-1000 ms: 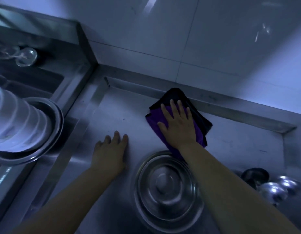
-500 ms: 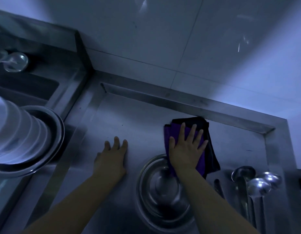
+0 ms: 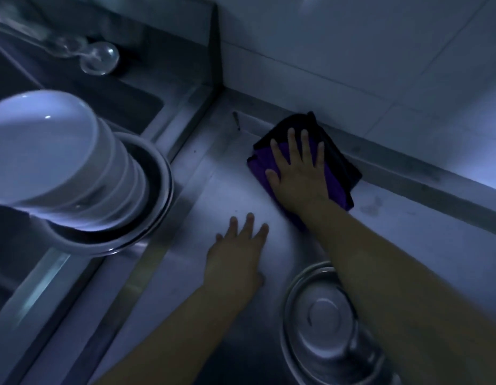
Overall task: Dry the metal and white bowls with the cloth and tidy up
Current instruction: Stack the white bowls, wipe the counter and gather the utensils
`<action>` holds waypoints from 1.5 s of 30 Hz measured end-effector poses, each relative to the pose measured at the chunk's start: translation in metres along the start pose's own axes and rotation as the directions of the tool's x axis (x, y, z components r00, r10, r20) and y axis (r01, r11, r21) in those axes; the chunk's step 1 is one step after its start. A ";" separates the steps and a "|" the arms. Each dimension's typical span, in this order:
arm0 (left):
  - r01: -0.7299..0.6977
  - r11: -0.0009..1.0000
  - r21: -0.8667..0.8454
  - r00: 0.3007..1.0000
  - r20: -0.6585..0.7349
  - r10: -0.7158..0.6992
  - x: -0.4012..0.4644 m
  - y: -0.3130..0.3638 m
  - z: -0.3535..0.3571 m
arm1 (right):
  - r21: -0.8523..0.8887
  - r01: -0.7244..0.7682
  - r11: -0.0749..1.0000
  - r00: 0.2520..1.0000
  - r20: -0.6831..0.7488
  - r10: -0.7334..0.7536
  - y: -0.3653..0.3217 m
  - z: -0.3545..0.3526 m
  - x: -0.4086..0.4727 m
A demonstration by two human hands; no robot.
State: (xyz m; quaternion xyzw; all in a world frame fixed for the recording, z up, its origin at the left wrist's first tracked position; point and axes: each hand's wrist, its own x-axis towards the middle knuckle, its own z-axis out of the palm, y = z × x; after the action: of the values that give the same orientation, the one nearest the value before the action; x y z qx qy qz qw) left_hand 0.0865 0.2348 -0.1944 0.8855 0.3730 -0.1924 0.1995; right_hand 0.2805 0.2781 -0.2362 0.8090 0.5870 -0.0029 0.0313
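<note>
My right hand [image 3: 299, 170] lies flat with spread fingers on a purple and black cloth [image 3: 338, 168], pressing it onto the steel counter [image 3: 219, 190] near the back ledge. Flat on the bare counter rests my left hand [image 3: 238, 257], fingers straight, holding nothing. A stack of upside-down metal bowls [image 3: 324, 326] sits on the counter at the lower right, partly hidden by my right forearm. At the left, a stack of white bowls [image 3: 55, 159] rests upside down on metal bowls [image 3: 157, 198].
A steel sink [image 3: 107, 101] lies at the upper left, with a clear glass [image 3: 99, 61] lying by its back edge. A tiled wall [image 3: 352, 51] rises behind the counter's raised back ledge [image 3: 408, 165].
My right hand has slid the cloth away from the metal bowls, back and left toward the ledge. The camera has swung left, hiding the ladles. My left hand stays flat on the counter.
</note>
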 end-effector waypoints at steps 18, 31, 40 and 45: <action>0.062 0.982 -0.180 0.858 -0.492 -0.144 -0.214 -0.121 0.051 | 0.052 0.281 0.958 0.954 0.090 -0.285 -0.158 -0.013 -0.103; 0.000 0.978 -0.210 0.908 -0.409 -0.088 -0.278 -0.116 0.058 | 0.146 0.409 0.901 0.886 0.174 -0.430 -0.202 -0.021 -0.345; -0.187 0.976 -0.108 0.856 -0.505 0.108 -0.282 -0.075 0.051 | 0.077 -0.020 0.997 0.981 0.193 0.005 -0.080 -0.027 -0.433; -0.108 0.981 -0.163 0.893 -0.449 0.023 -0.292 -0.089 0.057 | 0.049 -0.319 0.946 0.922 0.248 0.298 -0.070 -0.032 -0.453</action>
State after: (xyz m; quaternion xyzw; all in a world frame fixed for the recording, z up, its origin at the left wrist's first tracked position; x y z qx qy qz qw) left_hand -0.1798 0.0931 -0.1186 0.8959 0.3946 0.0570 0.1961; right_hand 0.0722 -0.1286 -0.1887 0.8858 0.4435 -0.1203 0.0654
